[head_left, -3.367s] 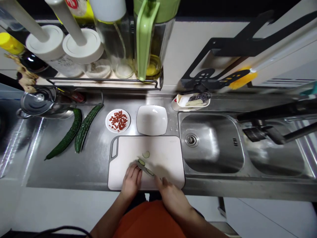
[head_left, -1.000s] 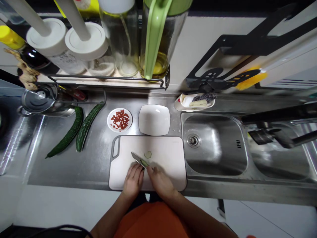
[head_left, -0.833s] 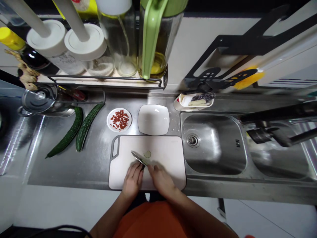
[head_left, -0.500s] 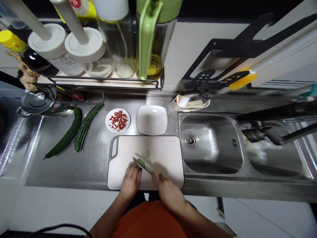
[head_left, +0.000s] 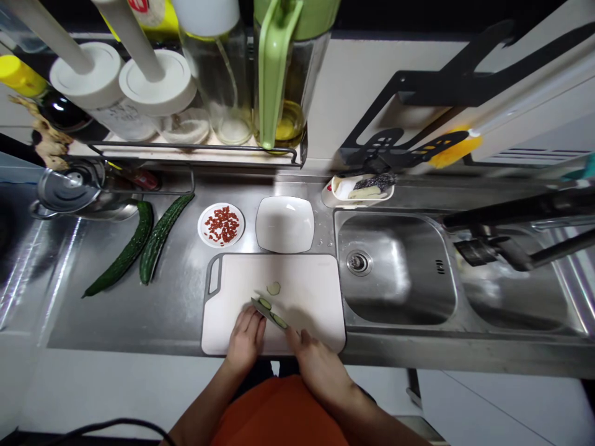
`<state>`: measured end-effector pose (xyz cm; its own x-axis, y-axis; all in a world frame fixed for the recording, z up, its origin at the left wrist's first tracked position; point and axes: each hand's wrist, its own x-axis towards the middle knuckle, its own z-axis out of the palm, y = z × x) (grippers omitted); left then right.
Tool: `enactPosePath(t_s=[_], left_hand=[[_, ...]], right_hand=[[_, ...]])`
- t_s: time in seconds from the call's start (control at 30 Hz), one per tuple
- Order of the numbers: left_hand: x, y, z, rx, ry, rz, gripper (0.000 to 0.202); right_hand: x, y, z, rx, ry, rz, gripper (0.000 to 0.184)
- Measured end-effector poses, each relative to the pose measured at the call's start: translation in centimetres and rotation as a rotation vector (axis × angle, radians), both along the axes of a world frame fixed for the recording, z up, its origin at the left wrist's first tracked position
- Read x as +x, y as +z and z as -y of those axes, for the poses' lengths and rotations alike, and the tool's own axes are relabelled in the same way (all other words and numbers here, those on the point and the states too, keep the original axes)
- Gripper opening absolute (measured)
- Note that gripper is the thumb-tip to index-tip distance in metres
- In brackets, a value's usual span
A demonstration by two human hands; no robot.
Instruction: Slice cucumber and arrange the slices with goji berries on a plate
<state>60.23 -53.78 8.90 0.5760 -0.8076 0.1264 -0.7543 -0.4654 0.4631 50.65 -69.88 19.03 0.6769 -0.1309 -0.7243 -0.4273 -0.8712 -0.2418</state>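
On the white cutting board (head_left: 242,266), my right hand (head_left: 318,359) grips a knife (head_left: 260,308), its blade slanting toward the upper left. My left hand (head_left: 246,334) is curled just left of the blade, fingers closed on a cucumber piece that the hand mostly hides. Beside the blade are cut cucumber slices: one slice (head_left: 264,303) near its tip and another slice (head_left: 279,320) along its side toward the handle. A loose slice (head_left: 273,288) lies flat farther up the board.
Two whole cucumbers (head_left: 123,263) lie at the left. Behind the board stand a small plate of red dried berries (head_left: 202,232) and a white square plate (head_left: 285,226). A steel sink (head_left: 395,310) adjoins the right. A rack (head_left: 195,148) with jars and bottles overhangs the back.
The knife blade has shifted slightly, and the slices beside it show more plainly, with one lying apart near the tip. Both hands stay almost in place.
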Motion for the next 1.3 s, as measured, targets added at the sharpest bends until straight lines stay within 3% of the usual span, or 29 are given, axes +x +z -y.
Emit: enactPosePath(t_s=[0.8, 1.3], left_hand=[[0.2, -0.1, 0.1, -0.045, 0.018, -0.083, 0.02], [0.2, 0.2, 0.3, -0.045, 0.031, -0.071, 0.025]], right_hand=[[2.6, 1.0, 0.0, 0.077, -0.037, -0.082, 0.045], [3.3, -1.6, -0.3, 0.087, -0.047, 0.008, 0.044]])
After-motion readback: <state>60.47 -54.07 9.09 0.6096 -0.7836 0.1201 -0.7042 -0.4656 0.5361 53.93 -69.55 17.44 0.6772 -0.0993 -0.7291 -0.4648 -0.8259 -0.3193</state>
